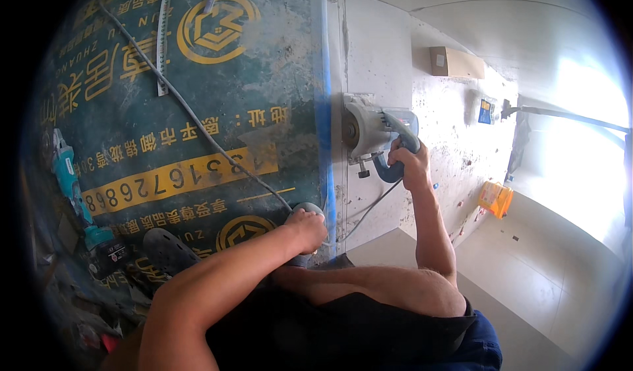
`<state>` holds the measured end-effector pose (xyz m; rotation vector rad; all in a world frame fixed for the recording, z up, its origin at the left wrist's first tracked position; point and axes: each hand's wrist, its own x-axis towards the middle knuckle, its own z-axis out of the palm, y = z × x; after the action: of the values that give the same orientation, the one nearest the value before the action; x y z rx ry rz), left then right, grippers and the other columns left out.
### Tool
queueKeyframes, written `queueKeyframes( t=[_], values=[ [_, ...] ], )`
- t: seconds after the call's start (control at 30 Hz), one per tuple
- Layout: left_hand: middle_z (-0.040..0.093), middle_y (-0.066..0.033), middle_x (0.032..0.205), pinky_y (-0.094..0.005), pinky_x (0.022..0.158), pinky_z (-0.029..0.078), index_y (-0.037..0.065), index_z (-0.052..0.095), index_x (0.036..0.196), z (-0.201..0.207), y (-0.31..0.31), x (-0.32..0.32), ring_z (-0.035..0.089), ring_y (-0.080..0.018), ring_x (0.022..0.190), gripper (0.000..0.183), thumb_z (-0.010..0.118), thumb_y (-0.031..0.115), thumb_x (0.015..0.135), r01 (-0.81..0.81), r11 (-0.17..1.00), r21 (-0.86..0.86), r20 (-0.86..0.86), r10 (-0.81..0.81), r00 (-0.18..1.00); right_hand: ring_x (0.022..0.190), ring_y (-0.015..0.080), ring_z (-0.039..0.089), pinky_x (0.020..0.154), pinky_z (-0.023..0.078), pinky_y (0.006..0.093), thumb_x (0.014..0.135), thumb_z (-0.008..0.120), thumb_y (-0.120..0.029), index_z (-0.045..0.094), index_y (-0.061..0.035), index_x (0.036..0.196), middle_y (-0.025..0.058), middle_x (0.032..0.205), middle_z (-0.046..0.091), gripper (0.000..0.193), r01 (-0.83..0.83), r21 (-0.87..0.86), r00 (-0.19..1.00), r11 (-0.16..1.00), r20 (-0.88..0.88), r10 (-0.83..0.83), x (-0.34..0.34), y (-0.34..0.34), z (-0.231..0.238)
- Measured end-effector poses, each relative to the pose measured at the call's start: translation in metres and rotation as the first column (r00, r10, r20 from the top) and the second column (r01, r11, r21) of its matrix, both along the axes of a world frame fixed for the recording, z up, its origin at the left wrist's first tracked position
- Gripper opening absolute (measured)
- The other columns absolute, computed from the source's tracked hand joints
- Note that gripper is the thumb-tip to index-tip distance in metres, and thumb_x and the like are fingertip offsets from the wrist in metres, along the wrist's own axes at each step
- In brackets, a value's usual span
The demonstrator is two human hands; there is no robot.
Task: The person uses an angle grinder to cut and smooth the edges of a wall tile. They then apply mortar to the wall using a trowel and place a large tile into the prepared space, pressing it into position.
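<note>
My right hand point(412, 163) is wrapped round the dark blue handle of a corded circular saw point(366, 130). The saw has a pale metal guard and its base sits on a long light-grey slab point(377, 48). Guard and base hide the blade. Closed and low, my left hand point(306, 230) rests against the grey toe of my shoe point(308, 208); what its curled fingers hold, if anything, is hidden. A grey cord point(204, 132) crosses the floor sheet and reaches that shoe. A thinner cable point(372, 207) runs from the saw's handle down toward my left hand.
Dark green protective sheeting point(277, 94) with yellow print covers the left floor, edged by blue tape point(324, 140). On it lie a white ruler point(163, 48) and a teal cordless tool point(66, 166). To the right are a cardboard box point(458, 63) and an orange container point(496, 199).
</note>
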<state>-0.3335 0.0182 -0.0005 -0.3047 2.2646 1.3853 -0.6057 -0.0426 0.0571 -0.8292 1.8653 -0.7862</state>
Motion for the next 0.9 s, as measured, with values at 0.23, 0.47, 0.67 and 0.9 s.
queueKeyframes(
  t=[0.23,0.47,0.67,0.9],
  values=[
    [0.065,-0.0158,0.116,-0.0448,0.095,0.046,0.012,0.078,0.097,-0.017,0.011,0.002,0.062,-0.0315,0.116,0.021,0.061,0.010,0.084,-0.101,0.994,0.028,-0.062,0.103,0.993,0.060,0.0173,0.057,0.060,0.047,0.0285,0.071,0.060,-0.003,0.061,0.0030,0.081,0.0090,0.068,0.059,0.012,0.003,0.009,1.000,1.000,0.000,-0.003,-0.001,0.003,-0.001],
    [0.064,-0.0128,0.119,-0.0458,0.103,0.041,0.020,0.079,0.100,-0.017,0.010,0.003,0.059,-0.0298,0.121,0.023,0.063,0.013,0.085,-0.082,0.995,0.057,-0.019,0.083,0.996,0.060,0.0170,0.057,0.060,0.046,0.0283,0.071,0.061,-0.004,0.061,0.0023,0.079,0.0087,0.068,0.059,0.010,-0.033,0.021,0.999,0.999,-0.015,0.033,-0.002,0.005,0.000],
    [0.060,-0.0148,0.136,-0.0488,0.112,0.034,0.009,0.074,0.115,0.005,-0.012,0.004,0.054,-0.0289,0.132,0.030,0.055,0.011,0.091,-0.012,0.989,0.144,0.044,0.006,0.999,0.060,0.0168,0.056,0.060,0.046,0.0282,0.071,0.060,-0.004,0.061,0.0020,0.078,0.0082,0.066,0.058,0.010,-0.027,0.018,0.999,0.999,-0.030,0.028,-0.001,0.008,0.001],
    [0.062,-0.0103,0.121,-0.0485,0.107,0.035,0.026,0.079,0.103,-0.011,0.004,0.004,0.054,-0.0281,0.126,0.025,0.065,0.017,0.085,-0.030,0.996,0.086,0.024,0.028,0.999,0.060,0.0168,0.056,0.060,0.046,0.0282,0.071,0.060,-0.004,0.061,0.0021,0.078,0.0082,0.066,0.058,0.010,-0.023,0.022,1.000,0.999,-0.006,0.023,0.002,0.010,0.003]
  ],
)
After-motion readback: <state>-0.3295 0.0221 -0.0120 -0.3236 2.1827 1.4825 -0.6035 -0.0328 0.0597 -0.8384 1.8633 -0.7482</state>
